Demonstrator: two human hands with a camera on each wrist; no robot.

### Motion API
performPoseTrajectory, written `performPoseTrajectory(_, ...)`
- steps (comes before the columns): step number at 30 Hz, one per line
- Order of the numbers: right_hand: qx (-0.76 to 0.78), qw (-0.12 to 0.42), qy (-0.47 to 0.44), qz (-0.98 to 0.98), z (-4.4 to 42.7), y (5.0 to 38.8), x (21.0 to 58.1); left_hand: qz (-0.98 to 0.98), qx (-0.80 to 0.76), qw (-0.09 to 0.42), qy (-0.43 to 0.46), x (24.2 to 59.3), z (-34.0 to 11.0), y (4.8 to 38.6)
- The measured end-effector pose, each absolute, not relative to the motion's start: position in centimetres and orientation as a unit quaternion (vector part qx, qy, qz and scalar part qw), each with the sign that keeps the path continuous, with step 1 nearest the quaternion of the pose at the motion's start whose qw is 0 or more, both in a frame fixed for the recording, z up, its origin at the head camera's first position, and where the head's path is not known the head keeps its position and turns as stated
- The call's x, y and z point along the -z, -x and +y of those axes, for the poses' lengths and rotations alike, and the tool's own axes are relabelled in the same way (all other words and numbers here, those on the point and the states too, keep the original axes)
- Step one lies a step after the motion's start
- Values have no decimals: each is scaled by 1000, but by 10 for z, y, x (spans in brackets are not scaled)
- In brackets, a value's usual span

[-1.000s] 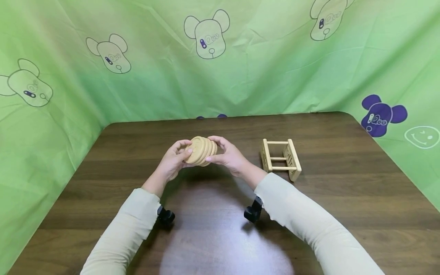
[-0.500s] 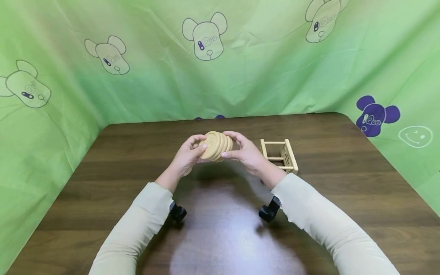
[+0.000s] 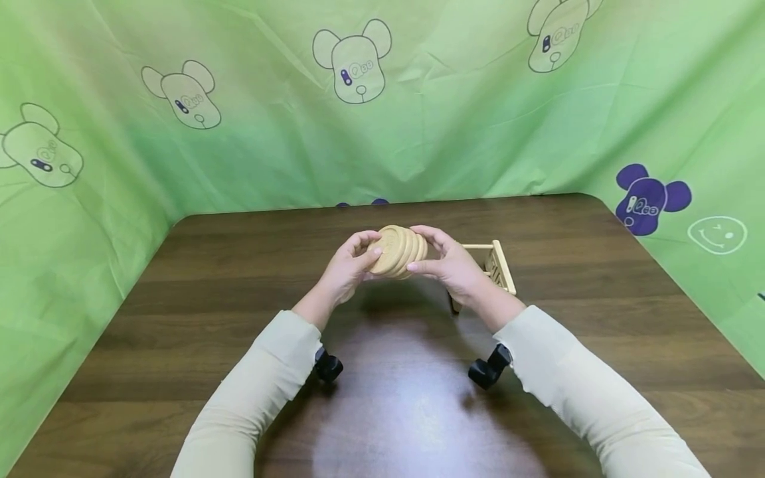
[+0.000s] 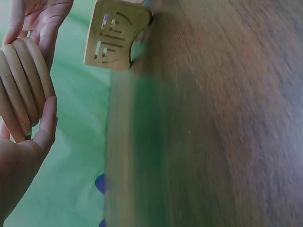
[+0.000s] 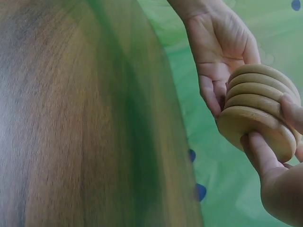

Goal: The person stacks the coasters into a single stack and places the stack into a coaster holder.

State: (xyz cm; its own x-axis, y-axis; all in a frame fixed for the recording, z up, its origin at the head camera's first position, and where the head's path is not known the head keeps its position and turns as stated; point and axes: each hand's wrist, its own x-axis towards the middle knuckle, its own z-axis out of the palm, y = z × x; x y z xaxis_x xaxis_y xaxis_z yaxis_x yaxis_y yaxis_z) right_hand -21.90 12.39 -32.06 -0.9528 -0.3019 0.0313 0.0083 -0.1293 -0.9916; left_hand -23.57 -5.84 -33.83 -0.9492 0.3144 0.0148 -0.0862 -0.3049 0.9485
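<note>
A stack of several round wooden coasters [image 3: 396, 252] is held in the air over the table, tilted with its flat face toward the left. My left hand [image 3: 345, 271] grips the stack from the left, thumb on the outer face. From the right, my right hand [image 3: 452, 271] holds the other end with thumb and fingers. The right wrist view shows the coasters [image 5: 258, 101] slightly fanned, with fingers of both hands around them. Behind my right hand stands a wooden rack [image 3: 499, 269], partly hidden; its slotted side panel shows in the left wrist view.
The brown wooden table [image 3: 209, 345] spreads beneath both arms. A green cloth [image 3: 263, 153] with mouse-head prints hangs along the back and sides. Black wrist-camera mounts hang below both cuffs, above the tabletop.
Both hands have moved to the right together with the coaster stack, toward the rack. My right hand and forearm now cover part of the rack. The grip looks the same.
</note>
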Motion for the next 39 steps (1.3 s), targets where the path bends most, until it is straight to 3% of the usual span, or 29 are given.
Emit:
performPoseTrajectory(21, 747, 70, 142, 645, 175, 216, 312, 582, -788, 127, -159, 329, -10, 248)
performPoseTrajectory(39, 765, 55, 127, 629, 211, 208, 313, 616, -753, 162, -163, 329, 30, 258)
